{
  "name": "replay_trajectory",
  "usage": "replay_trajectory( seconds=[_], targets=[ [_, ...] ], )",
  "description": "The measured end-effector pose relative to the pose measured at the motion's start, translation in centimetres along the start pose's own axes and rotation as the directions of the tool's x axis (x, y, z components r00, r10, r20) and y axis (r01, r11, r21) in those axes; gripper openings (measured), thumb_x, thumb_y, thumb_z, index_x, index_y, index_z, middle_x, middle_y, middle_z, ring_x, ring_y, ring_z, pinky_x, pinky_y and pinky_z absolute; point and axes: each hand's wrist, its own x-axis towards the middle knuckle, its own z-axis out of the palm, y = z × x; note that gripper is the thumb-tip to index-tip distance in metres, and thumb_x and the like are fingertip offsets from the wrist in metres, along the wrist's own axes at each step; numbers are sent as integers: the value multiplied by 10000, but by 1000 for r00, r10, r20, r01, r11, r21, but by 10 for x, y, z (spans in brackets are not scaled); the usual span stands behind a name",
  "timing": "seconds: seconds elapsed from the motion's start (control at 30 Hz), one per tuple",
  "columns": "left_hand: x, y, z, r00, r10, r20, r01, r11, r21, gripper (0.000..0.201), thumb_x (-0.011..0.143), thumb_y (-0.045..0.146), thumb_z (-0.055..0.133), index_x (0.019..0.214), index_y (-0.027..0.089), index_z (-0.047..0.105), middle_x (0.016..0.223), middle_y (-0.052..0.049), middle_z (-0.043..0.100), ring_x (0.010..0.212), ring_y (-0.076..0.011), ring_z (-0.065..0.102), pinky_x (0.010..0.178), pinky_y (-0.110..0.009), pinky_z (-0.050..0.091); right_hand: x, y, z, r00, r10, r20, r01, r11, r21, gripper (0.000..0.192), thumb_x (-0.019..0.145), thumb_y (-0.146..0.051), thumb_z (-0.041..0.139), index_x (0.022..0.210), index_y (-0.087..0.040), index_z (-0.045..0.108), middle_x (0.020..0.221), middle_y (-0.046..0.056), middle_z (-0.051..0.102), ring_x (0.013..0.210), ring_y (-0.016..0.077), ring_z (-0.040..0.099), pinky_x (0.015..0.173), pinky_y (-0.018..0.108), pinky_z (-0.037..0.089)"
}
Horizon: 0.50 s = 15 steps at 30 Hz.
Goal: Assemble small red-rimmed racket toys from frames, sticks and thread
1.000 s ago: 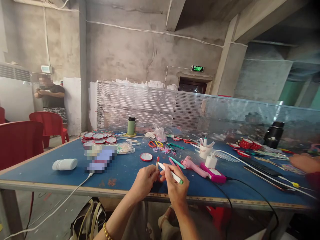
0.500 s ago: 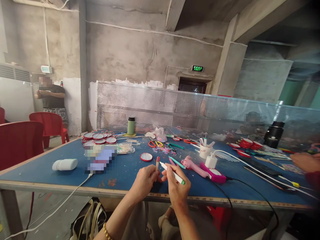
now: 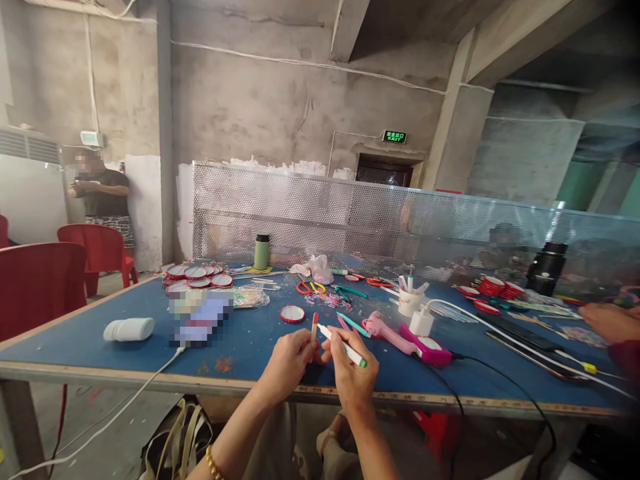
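Left hand (image 3: 289,363) pinching an upright stick (image 3: 315,325) in its fingers; right hand (image 3: 351,373) gripping a white pen (image 3: 341,346), tip beside the stick. Both over the counter (image 3: 100,347) edge, near a pink tool (image 3: 385,333).

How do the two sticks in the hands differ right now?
The left hand pinches a short stick that stands nearly upright and has a red tip; the right hand holds a longer white stick that lies slanted, with a green end toward the right. The short stick looks tan, the longer one white. Both are thin, held over the near edge of the blue table, their upper ends close together.
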Motion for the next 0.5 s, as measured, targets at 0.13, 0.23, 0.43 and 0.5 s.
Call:
replay_trajectory(
  seconds=[0.13,0.23,0.43,0.5],
  targets=[
    [0,-1,0,1000,2,3,-2,1000,-4,301,931,328,444,690,184,553,633,14,623,528,-104,484,554,-202,340,-1,3,0,1000,10,-8,-10,1000,-2,253,910,-406,619,878,-176,718,682,35,702,481,155,629,490,269,532],
    [0,-1,0,1000,-12,1,12,1000,-11,292,923,325,446,685,187,543,604,16,610,522,-107,485,555,-203,344,-1,4,-1,999,19,-34,-19,1000,1,282,916,-424,610,872,-168,721,670,38,695,478,160,628,486,274,532],
    [0,0,0,1000,-16,0,16,999,-29,318,931,358,436,682,186,534,591,28,564,505,-101,465,540,-203,334,0,-1,-1,1000,-10,-12,10,1000,-23,271,915,-408,610,858,-165,715,676,34,706,468,152,633,486,266,535],
    [0,0,0,1000,-17,1,17,999,-36,325,932,369,434,680,186,527,589,33,544,504,-100,465,534,-205,328,0,-3,0,1000,-18,1,18,999,-27,258,912,-396,611,856,-166,713,687,35,717,466,146,636,483,258,536]
  ],
)
